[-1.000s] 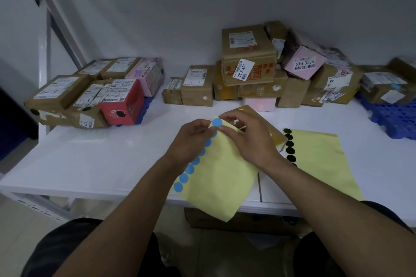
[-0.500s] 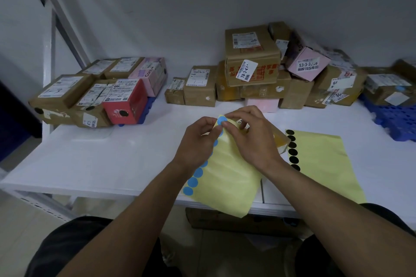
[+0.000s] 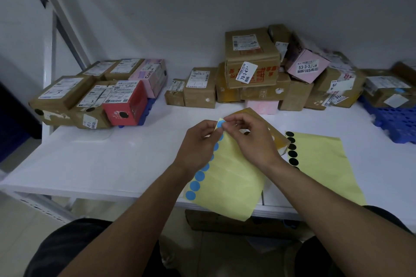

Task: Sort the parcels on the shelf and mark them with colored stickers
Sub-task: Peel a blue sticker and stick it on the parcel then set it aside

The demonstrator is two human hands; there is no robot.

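Observation:
My left hand [image 3: 198,144] holds a yellow sticker sheet [image 3: 234,177] by its top corner; a column of blue dots runs down its left edge. My right hand [image 3: 252,139] pinches the topmost blue sticker [image 3: 220,124] at that corner. A second yellow sheet [image 3: 322,164] with black dots lies flat on the white shelf [image 3: 101,164] to the right. A brown parcel [image 3: 278,139] lies mostly hidden behind my right hand. Parcels with black dots [image 3: 121,105] sit at the left on a blue pallet. An unsorted pile of parcels [image 3: 254,67] stands at the back centre and right.
A blue plastic pallet [image 3: 396,123] at the far right carries brown parcels [image 3: 387,90]. A grey wall backs the shelf. A slanted metal upright [image 3: 58,18] rises at the left. A cardboard box [image 3: 225,222] lies under the shelf near my knees.
Both hands have lifted the sheet's top corner slightly up and away from me. My right fingers have closed on the top blue sticker, which now curls off the sheet's edge.

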